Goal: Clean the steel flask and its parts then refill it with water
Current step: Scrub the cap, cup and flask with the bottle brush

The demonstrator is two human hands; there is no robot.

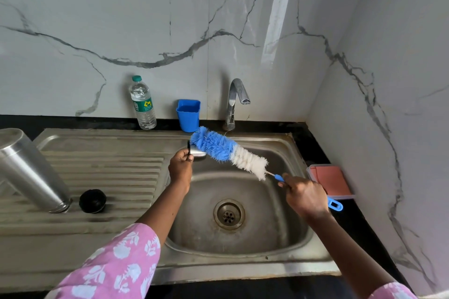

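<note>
Over sink (pixel 243 238); cap (pixel 198 153) in left fingers (pixel 185 156).

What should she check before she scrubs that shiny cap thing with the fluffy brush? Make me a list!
1. Brush held firmly: ok. The right hand grips the blue handle of the bottle brush.
2. Cap held firmly: ok. The left hand pinches the steel cap over the sink.
3. Bristles reach the cap: ok. The blue bristles lie against it.
4. Water running: not ok. Nothing flows from the tap.
5. Soap on the bristles: cannot tell.
6. Other parts safe: ok. The steel flask and black stopper rest on the drainboard, away from the basin.
</note>
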